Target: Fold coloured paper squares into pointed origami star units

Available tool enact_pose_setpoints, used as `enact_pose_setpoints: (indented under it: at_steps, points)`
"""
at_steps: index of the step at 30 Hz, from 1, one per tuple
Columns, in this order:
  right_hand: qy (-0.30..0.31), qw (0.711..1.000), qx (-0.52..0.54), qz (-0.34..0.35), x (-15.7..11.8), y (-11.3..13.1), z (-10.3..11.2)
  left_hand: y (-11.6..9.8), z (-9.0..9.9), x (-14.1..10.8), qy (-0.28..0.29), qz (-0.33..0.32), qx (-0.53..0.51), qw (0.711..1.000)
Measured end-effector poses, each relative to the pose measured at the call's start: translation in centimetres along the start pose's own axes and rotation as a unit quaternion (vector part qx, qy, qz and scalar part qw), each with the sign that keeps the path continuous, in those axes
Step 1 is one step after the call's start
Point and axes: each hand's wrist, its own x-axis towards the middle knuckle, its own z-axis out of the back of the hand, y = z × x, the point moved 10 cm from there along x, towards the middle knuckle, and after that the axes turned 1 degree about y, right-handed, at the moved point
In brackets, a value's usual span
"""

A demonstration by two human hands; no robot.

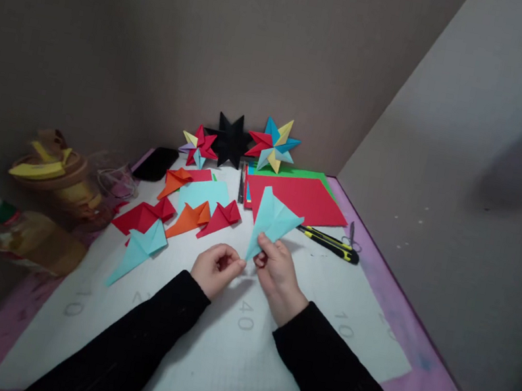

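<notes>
A light blue folded paper piece (pixel 275 214) with pointed corners is held up above the table. My right hand (pixel 280 275) grips its lower part between thumb and fingers. My left hand (pixel 216 268) has its thumb and forefinger pinched at the paper's bottom tip. To the left lie similar folded pieces: a light blue one (pixel 145 248), a red one (pixel 221 219), an orange one (pixel 190 217) and another orange one (pixel 176 181). A larger red piece (pixel 137 218) lies partly under the light blue one. Flat light blue paper (pixel 204 193) rests behind them.
Red sheets (pixel 301 195) lie at the back, near a yellow-black cutter (pixel 330 242) and small scissors (pixel 352 237). Folded paper stars (pixel 274 144) lean on the wall. A phone (pixel 156 164), a jar (pixel 11 220) and a cup with a yellow-trimmed lid (pixel 52 170) are left.
</notes>
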Motion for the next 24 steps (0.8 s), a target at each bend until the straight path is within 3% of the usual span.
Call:
enact_pose_setpoints:
  at_steps: [5, 10, 14, 18, 22, 24]
  points:
    - [0.025, 0.999, -0.033, -0.022, -1.1, -1.1, -1.2, -0.5, 0.3, 0.3, -0.005, -0.018, 0.023, 1.0]
    - [0.116, 0.991, -0.045, -0.059, -2.4, -2.6, -3.2, -0.6, 0.4, 0.1, -0.017, -0.014, -0.001, 1.0]
    - [0.103, 0.991, -0.045, -0.068, -2.5, -3.3, -3.1, -0.7, 1.0, 0.0, -0.044, -0.028, 0.028, 0.998]
    - [0.088, 0.992, -0.08, -0.034, -2.2, -2.3, -2.7, -0.7, 1.3, 0.0, -0.061, -0.039, 0.062, 0.995]
    - [0.075, 0.99, -0.117, 0.024, -1.8, -0.2, -2.3, -0.9, -0.6, -0.1, 0.016, -0.054, 0.068, 0.996]
    - [0.077, 0.984, -0.148, 0.06, -1.7, 0.9, -2.4, -0.9, -0.8, -0.1, 0.029, -0.053, 0.064, 0.996]
